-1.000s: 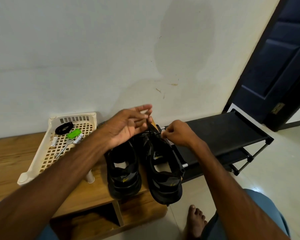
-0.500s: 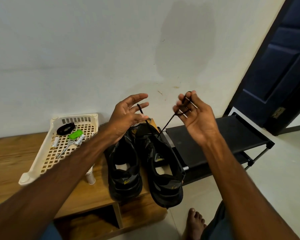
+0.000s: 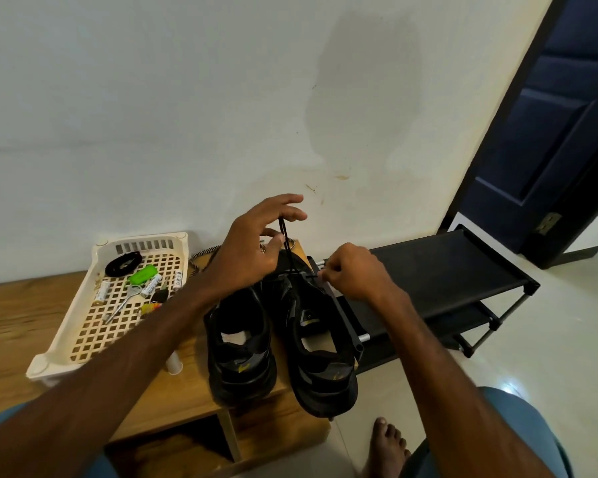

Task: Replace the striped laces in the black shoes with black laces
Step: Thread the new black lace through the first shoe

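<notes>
1. my right hand (image 3: 353, 276) has dropped to the eyelets of the right shoe (image 3: 320, 343), fingers curled, pinching the black lace (image 3: 283, 230).
2. my left hand (image 3: 252, 251) still pinches the other end above that shoe's toe, remaining fingers spread.
3. so threading is mid-way, i judge.
4. black on black hides the eyelets; my wrist half covers the striped lace (image 3: 193, 262) behind that shoe.

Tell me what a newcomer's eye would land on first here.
At the centre, the left hand holds a black lace up above the black shoes while the right hand pinches it lower down. The shoes stand on a wooden bench, with a cream basket of small items to their left.
</notes>
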Tool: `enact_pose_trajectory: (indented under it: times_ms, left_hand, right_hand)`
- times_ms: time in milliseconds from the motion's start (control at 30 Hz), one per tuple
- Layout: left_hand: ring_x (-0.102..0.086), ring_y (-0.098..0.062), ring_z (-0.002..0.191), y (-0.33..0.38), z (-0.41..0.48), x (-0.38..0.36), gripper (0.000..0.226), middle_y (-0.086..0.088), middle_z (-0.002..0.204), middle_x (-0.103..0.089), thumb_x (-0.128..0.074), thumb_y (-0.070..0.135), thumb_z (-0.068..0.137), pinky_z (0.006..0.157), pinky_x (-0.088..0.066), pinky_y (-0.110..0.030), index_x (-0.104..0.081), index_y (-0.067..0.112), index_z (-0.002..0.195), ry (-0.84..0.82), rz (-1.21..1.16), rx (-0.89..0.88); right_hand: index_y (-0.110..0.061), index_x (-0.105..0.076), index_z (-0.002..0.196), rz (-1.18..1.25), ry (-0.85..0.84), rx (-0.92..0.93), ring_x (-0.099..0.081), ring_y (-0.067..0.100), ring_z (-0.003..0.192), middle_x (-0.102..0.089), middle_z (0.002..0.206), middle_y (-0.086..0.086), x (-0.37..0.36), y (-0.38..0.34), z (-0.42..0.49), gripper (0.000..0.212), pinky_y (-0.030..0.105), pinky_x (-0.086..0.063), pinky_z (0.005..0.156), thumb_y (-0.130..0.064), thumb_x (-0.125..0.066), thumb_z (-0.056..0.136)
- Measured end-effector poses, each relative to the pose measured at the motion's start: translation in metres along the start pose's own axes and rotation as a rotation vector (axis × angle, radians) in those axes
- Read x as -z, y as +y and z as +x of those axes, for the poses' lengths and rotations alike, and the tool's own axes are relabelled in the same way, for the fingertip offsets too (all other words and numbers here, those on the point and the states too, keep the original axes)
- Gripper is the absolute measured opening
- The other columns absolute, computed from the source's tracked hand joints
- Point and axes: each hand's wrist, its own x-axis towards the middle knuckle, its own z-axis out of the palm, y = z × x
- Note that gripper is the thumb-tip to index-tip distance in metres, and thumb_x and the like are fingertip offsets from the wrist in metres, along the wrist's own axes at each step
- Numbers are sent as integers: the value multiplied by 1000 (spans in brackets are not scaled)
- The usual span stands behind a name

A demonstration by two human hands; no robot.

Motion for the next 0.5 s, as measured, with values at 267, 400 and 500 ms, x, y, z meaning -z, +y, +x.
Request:
enact_pose_trajectory:
  times_ms: [267,400,500]
  left_hand:
    - [-45,-11,139,-20,-8,-15,53,11,156,-42,-66,5,90,101,-54,-36,-56,27,137,-102,304,31]
    - [-45,-14,139,-24,-16,-33,65,5,156,-43,-73,42,88,111,-45,-45,-47,26,146,-245,349,235]
    - [-56,-14,121,-26,-23,-45,77,2,146,-50,-72,55,83,99,-53,-41,-42,24,146,-332,346,370]
  right_hand:
    - [-20,-77,91,362,297,161,-66,5,93,-74,101,-10,14,3,-1,24,23,-49,80,-26,-59,104]
    - [-13,-76,102,788,312,196,-69,2,104,-77,105,-5,25,3,-5,24,19,-50,88,-26,-56,106]
    - [-11,-71,108,1039,267,191,-72,14,108,-78,109,2,31,4,-9,25,34,-55,93,-28,-52,107]
